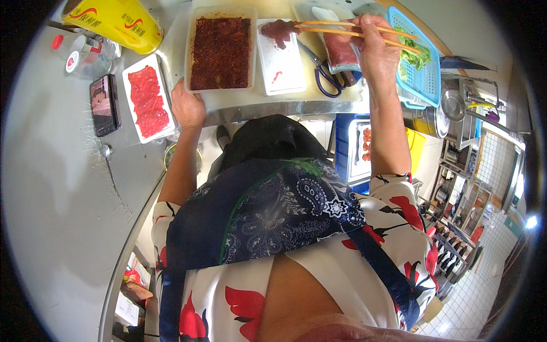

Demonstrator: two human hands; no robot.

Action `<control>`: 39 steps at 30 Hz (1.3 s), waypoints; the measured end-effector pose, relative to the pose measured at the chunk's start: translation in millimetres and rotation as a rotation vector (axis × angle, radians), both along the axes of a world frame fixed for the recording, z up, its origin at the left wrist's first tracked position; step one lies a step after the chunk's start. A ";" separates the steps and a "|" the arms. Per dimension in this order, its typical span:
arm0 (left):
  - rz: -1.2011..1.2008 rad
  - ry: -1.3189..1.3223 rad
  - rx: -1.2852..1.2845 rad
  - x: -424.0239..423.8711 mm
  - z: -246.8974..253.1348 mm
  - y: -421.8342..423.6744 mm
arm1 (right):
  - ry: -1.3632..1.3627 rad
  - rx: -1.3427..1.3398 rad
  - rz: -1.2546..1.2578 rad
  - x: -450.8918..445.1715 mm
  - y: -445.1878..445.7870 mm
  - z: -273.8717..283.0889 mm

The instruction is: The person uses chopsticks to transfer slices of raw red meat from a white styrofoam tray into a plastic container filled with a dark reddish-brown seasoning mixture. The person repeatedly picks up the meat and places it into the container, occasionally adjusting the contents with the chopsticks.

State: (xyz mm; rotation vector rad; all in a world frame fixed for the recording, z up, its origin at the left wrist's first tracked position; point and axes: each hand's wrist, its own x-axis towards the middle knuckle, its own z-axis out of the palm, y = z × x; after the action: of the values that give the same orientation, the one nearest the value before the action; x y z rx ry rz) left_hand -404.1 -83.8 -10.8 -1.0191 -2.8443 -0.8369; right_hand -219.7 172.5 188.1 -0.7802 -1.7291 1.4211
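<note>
My right hand (378, 47) grips a pair of wooden chopsticks (333, 30). Their tips pinch dark, sauce-coated meat (280, 33) over the upper part of a white foam tray (282, 68), where a small red scrap also lies. My left hand (188, 104) rests at the near left corner of a clear plastic container (188, 55) filled with dark red-brown marinated food (220, 53); its fingertips are partly hidden, so a firm hold is unclear. Left of that hand, raw red meat slices (148, 102) lie on another white tray (164, 81).
Scissors (327, 81) and a pack of red meat (342, 53) lie near my right wrist. A blue basket (431, 77) holds leafy greens (416, 55). A phone (104, 104), plastic jars (92, 62) and a yellow cling-film roll (128, 25) are at the left.
</note>
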 end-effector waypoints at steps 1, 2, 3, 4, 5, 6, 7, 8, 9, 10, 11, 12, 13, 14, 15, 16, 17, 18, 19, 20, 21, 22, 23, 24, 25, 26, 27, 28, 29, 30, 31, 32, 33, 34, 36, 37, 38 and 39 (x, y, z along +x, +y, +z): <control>0.004 -0.009 -0.015 0.1 0.6 0.1 | -0.056 0.004 -0.039 -0.8 -1.6 -0.6; 0.008 -0.019 -0.030 0.2 1.1 0.1 | -0.111 0.008 -0.077 -1.7 -2.5 -1.4; 0.004 -0.006 -0.031 0.5 1.4 0.1 | -0.117 -0.004 -0.073 -1.0 -0.8 -6.5; 0.001 0.007 -0.033 0.7 1.6 0.1 | -0.122 -0.015 -0.069 -0.5 2.9 -15.1; -0.002 0.019 -0.034 1.1 1.6 0.1 | -0.127 -0.026 -0.064 -0.4 4.4 -20.4; 0.003 0.018 -0.036 1.0 1.4 0.0 | -0.138 -0.065 -0.095 -3.9 -1.9 -19.5; 0.008 0.017 -0.038 1.0 1.1 0.1 | -0.089 -0.089 -0.072 -4.8 -0.7 -25.6; 0.012 0.016 -0.040 1.1 1.0 0.3 | -0.041 -0.113 -0.050 -5.2 3.8 -37.5; 0.007 0.015 -0.042 1.3 1.5 0.6 | 0.008 -0.136 -0.028 -5.0 8.6 -50.2; 0.001 0.013 -0.044 1.3 2.5 1.1 | 0.006 -0.114 -0.074 -5.5 12.4 -60.8; -0.005 0.011 -0.045 1.4 3.1 1.7 | -0.032 -0.107 -0.090 -1.6 12.8 -64.1; -0.002 0.011 -0.040 1.4 2.8 1.5 | -0.070 -0.101 -0.099 0.4 14.0 -66.6; 0.001 0.012 -0.035 1.4 2.4 1.5 | -0.108 -0.096 -0.108 1.2 14.8 -68.2; 0.003 0.012 -0.030 1.3 1.9 1.6 | -0.112 -0.090 -0.101 1.1 14.5 -69.2; 0.001 0.019 -0.044 1.5 0.6 1.2 | -0.118 -0.084 -0.096 2.6 13.2 -69.6; -0.001 0.025 -0.058 0.6 -1.5 0.4 | -0.124 -0.078 -0.091 3.7 12.2 -70.3; -0.003 0.032 -0.071 0.4 -3.2 -0.4 | -0.107 -0.116 -0.112 2.8 11.4 -72.4; -0.006 0.032 -0.061 0.2 -3.2 0.0 | -0.087 -0.153 -0.134 -0.1 11.4 -74.9; -0.010 0.032 -0.051 0.3 -3.0 0.2 | -0.067 -0.189 -0.156 -1.5 12.2 -77.2; -0.014 0.032 -0.040 0.5 -2.8 0.5 | -0.067 -0.188 -0.163 -1.0 13.8 -80.0; -0.015 0.034 -0.029 0.5 -3.4 0.5 | -0.066 -0.187 -0.168 -0.9 15.7 -83.8; -0.015 0.036 -0.018 0.7 -4.4 0.5 | -0.065 -0.186 -0.173 0.0 16.4 -87.2; -0.016 0.038 -0.007 0.6 -4.7 0.6 | -0.061 -0.198 -0.191 2.1 16.9 -89.6; -0.016 0.039 -0.020 0.7 -4.2 0.3 | -0.059 -0.210 -0.207 5.1 17.9 -92.0; -0.015 0.040 -0.033 0.5 -3.3 0.0 | -0.057 -0.221 -0.224 8.4 18.9 -94.7; -0.015 0.041 -0.045 0.4 -2.6 0.1 | -0.027 -0.261 -0.236 12.2 20.1 -97.9; -0.011 0.033 -0.053 0.3 -2.4 0.2 | 0.004 -0.302 -0.249 16.7 21.2 -102.0; -0.007 0.026 -0.061 0.3 -2.3 0.4 | 0.035 -0.343 -0.261 21.3 22.2 -107.1; -0.002 0.018 -0.070 0.5 -2.2 0.6 | 0.083 -0.387 -0.267 26.5 23.4 -114.7; -0.005 0.017 -0.065 0.4 -1.9 0.9 | 0.132 -0.430 -0.274 30.8 23.6 -121.5; -0.008 0.017 -0.060 0.6 -1.6 1.2 | 0.182 -0.473 -0.282 34.4 23.3 -127.5; -0.011 0.016 -0.056 0.7 -1.4 1.6 | 0.196 -0.533 -0.302 37.8 21.6 -133.5; -0.008 0.011 -0.046 1.0 -1.7 1.5 | 0.209 -0.540 -0.308 40.1 18.8 -137.9; -0.005 0.005 -0.037 1.1 -2.3 1.3 | 0.222 -0.546 -0.315 42.0 15.9 -141.6; -0.011 0.003 -0.040 0.4 -3.2 0.6 | 0.260 -0.532 -0.328 41.7 7.5 -139.2; -0.019 0.007 -0.053 -0.3 -3.5 -0.1 | 0.253 -0.509 -0.315 41.5 5.2 -137.4; -0.027 0.010 -0.066 -0.4 -3.6 -0.6 | 0.246 -0.487 -0.301 41.7 3.8 -136.3; -0.025 0.013 -0.067 -0.3 -3.6 -0.3 | 0.240 -0.462 -0.289 42.0 2.7 -135.3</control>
State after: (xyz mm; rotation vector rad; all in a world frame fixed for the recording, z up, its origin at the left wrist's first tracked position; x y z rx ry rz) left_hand -404.4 -84.1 -14.4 -1.0661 -2.8733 -0.7383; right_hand -177.6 175.2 52.8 -1.0083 -1.0681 1.6511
